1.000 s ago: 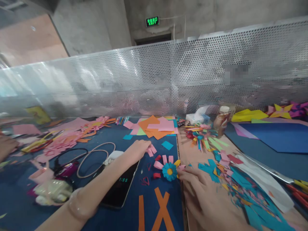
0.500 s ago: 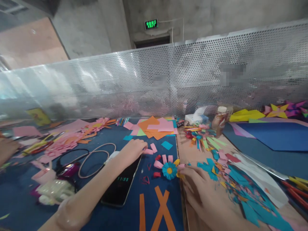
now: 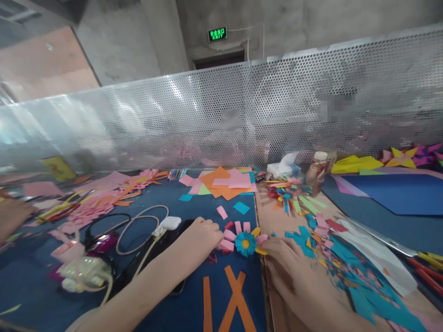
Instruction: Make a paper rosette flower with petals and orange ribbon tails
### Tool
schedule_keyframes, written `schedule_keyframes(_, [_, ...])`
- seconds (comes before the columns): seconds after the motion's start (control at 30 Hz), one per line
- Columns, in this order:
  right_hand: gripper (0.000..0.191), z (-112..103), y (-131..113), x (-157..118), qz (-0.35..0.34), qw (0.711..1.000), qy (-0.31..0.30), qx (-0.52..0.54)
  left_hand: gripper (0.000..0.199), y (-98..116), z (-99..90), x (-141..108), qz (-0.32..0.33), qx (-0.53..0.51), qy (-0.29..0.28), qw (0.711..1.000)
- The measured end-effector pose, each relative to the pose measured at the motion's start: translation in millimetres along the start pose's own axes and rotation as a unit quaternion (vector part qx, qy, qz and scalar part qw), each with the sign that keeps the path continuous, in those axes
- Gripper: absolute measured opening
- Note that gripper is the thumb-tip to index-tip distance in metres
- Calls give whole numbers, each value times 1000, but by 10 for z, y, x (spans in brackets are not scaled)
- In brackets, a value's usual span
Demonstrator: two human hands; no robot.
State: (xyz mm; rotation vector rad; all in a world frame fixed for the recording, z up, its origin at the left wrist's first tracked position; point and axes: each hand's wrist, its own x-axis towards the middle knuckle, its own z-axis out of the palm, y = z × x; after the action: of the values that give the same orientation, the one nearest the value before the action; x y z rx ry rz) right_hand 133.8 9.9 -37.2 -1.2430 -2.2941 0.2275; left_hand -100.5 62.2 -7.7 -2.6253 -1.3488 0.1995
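A paper flower (image 3: 245, 243) with a fringed blue middle and a yellow centre lies on the dark blue table, ringed by pink, yellow and red paper loops. My left hand (image 3: 204, 237) reaches in from the left, fingers curled and closed on a pink paper strip (image 3: 226, 246) at the flower's lower left. My right hand (image 3: 289, 265) is at the right side, bent fingers closed at the flower's pink and yellow petals; its exact grip is partly hidden. A loose pink strip (image 3: 222, 212) and a blue paper square (image 3: 241, 208) lie just beyond.
A phone (image 3: 180, 283) lies under my left forearm, beside a white charger (image 3: 170, 223) and its cable. Orange strips (image 3: 237, 295) are in front. Paper scraps (image 3: 363, 272) and scissors (image 3: 387, 242) lie right, a bottle (image 3: 317, 170) behind. Another person's hand (image 3: 15, 214) is far left.
My left hand has moved right and towards me, bringing a pink strip to the flower's lower left, over the red piece there. My right hand has stayed nearly still.
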Motion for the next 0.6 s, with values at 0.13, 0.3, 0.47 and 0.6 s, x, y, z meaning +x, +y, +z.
schedule_keyframes(0.13, [40,-7,-5,2,-10,1000,7,1,14,21,1,48,-5,10,-9,1000])
schedule_keyframes(0.3, [41,-16,-18,-1,-15,1000,8,7,15,70,-52,90,-11,12,-22,1000])
schedule_keyframes(0.47, [42,7,16,-20,-13,1000,-2,-3,11,101,-71,132,-13,16,-35,999])
schedule_keyframes(0.6, [40,31,28,-38,-20,1000,5,11,11,118,-61,150,-16,15,-42,999])
